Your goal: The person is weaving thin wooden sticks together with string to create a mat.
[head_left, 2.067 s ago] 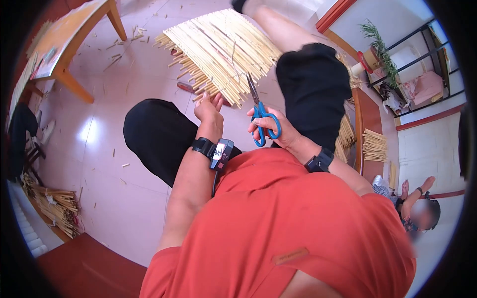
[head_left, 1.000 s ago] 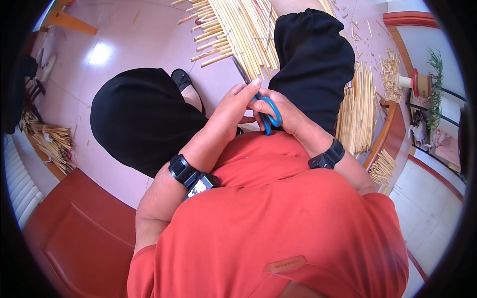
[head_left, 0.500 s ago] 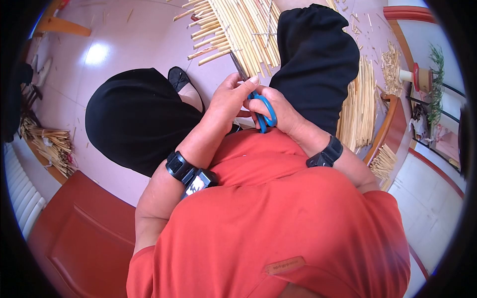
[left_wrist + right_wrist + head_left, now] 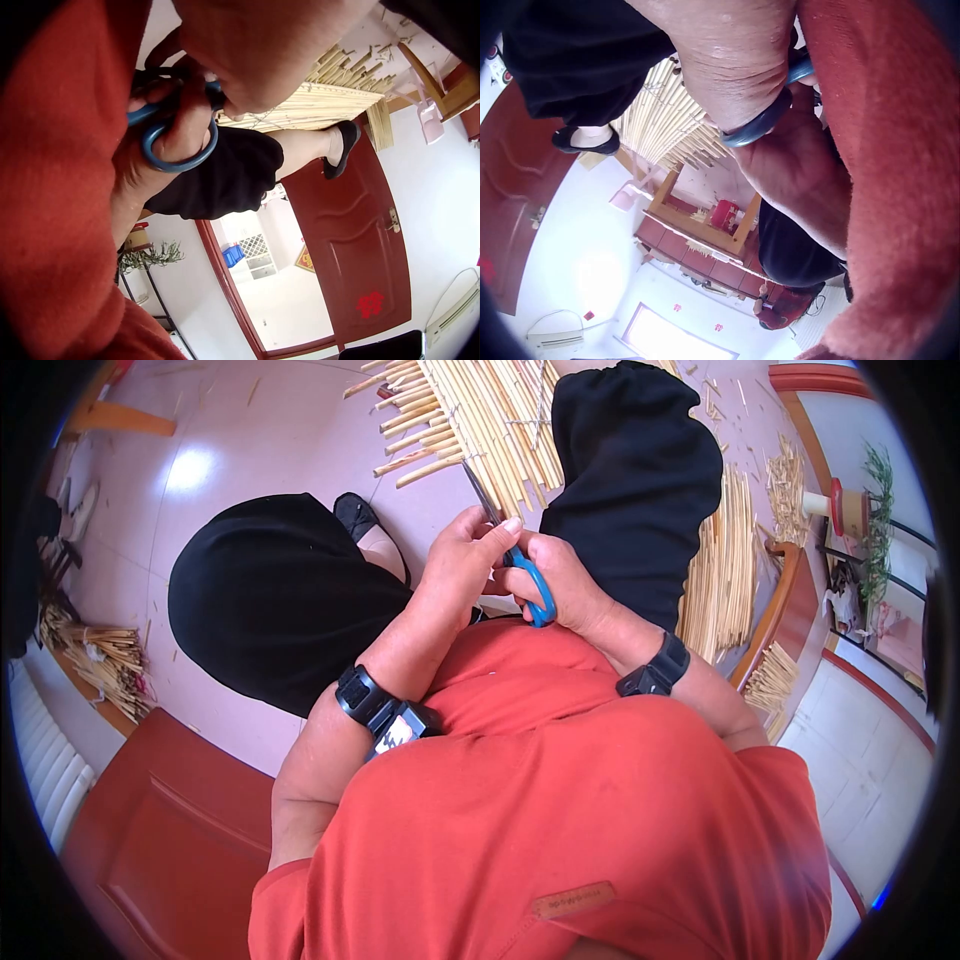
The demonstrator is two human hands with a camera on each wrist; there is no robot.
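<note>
Blue-handled scissors (image 4: 543, 603) are gripped by the right hand (image 4: 572, 588), its fingers through the loops. The left hand (image 4: 450, 570) meets it in front of the red shirt, thumb and fingers pinched round the scissors near the pivot; anything small between the fingertips is hidden. Dark blades point up to the near edge of a mat of pale sticks (image 4: 490, 430), tied with thin string. Close up in the left wrist view are the left hand (image 4: 255, 52) and a scissor loop (image 4: 178, 163). The right hand (image 4: 727, 64) covers part of the scissors (image 4: 759, 129).
Black-trousered knees flank the hands, the right one beside the mat. Bundled sticks (image 4: 722, 575) lie beyond it by a wooden edge, another bundle (image 4: 105, 660) at far left. A red-brown panel (image 4: 185, 800) stands at lower left. Stick scraps and a black shoe (image 4: 357, 518) are on the floor.
The left hand has left the mat's edge and come to the scissors, which moved back toward the shirt. The head view has shifted. Lately the scissor loops have turned slightly.
</note>
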